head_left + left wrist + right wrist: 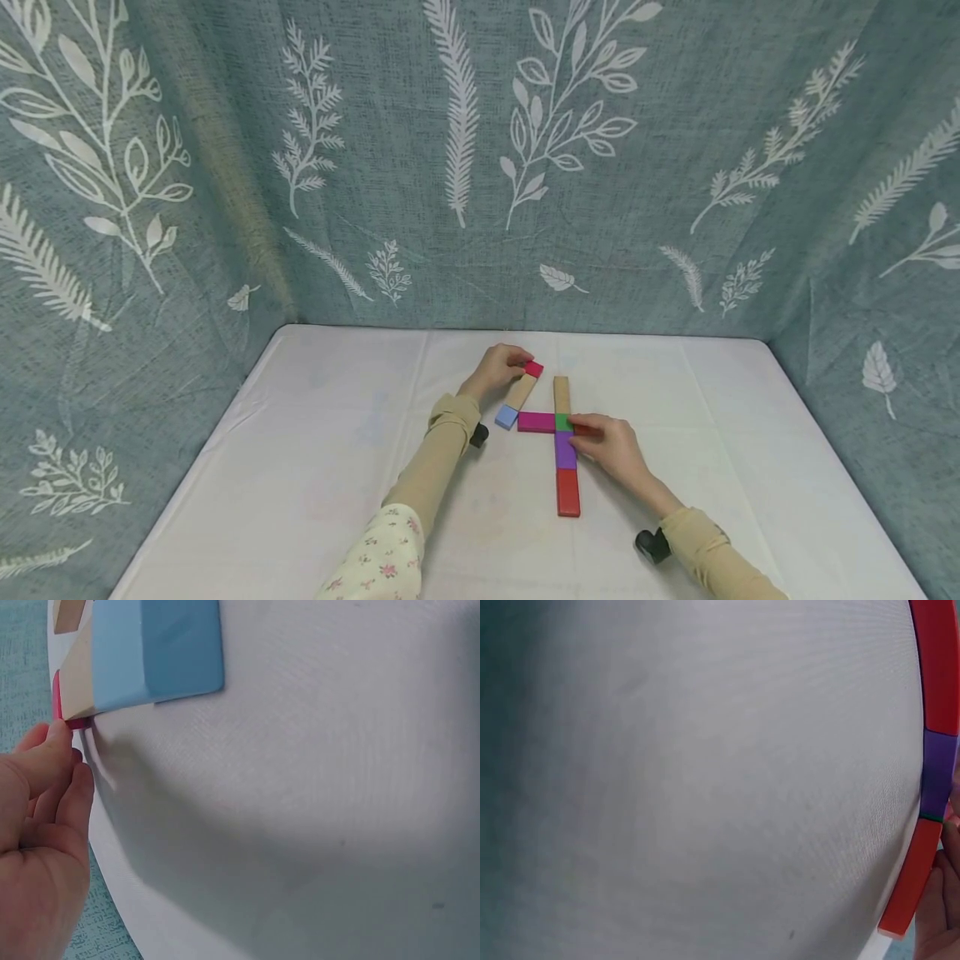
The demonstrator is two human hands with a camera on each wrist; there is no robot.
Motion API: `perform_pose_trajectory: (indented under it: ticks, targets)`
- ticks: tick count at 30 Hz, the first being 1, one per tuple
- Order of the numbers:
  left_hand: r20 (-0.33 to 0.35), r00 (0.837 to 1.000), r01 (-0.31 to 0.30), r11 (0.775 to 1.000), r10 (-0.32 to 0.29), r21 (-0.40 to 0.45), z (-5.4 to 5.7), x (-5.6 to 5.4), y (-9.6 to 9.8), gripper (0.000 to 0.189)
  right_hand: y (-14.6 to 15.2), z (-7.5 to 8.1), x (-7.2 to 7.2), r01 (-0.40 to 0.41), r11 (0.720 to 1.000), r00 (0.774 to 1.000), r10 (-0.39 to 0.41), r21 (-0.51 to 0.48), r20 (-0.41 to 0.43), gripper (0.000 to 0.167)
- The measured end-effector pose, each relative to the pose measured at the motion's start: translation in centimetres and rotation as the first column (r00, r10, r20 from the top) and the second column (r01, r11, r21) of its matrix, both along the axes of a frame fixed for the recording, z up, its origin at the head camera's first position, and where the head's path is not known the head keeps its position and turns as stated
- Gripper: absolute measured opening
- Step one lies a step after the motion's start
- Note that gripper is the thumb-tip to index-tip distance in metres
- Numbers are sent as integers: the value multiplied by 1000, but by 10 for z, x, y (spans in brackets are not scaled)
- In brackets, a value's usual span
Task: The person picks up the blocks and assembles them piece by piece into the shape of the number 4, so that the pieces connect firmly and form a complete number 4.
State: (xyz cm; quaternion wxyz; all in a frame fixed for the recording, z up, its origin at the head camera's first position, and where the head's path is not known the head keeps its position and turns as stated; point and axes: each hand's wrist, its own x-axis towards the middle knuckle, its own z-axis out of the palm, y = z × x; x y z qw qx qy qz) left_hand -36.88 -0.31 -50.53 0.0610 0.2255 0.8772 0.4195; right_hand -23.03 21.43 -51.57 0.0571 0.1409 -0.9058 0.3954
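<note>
My left hand pinches a small red block at the far end of a slanted row. A plain wooden block and a light blue block continue that row toward me. To its right lies a flat cross of blocks around a green block. Its arms are a magenta block, another wooden block, a purple block with a long red block below, and an orange-red block. My right hand grips the orange-red block, fingertips by the green and purple blocks, partly covering it.
A white cloth covers the table under the blocks. Behind and at both sides hangs a blue-green curtain with white leaf patterns. Each wrist carries a small black camera, one beside the left cuff and a second camera by the right.
</note>
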Motion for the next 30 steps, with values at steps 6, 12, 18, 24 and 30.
perform_pose_trajectory:
  ticks: [6,12,18,24,30]
  targets:
    - [-2,1000,24,999,-24,26,-22,-17,-3,27,-1,0,0,0,1000,1000,0,-1,-2,34]
    - [-160,985,61,998,-58,15,-111,-75,-5,24,-1,0,0,2,1000,1000,-2,-1,2,34]
    - [-90,995,40,999,-40,-2,-111,-76,-3,29,-2,-1,0,0,1000,1000,0,-4,10,34]
    - [8,1000,23,999,-23,26,-46,-31,-4,32,-2,-1,1,-5,1000,1000,5,-8,14,34]
    - [11,997,-73,997,74,-32,6,6,0,28,1,0,0,-11,1000,1000,11,4,2,34]
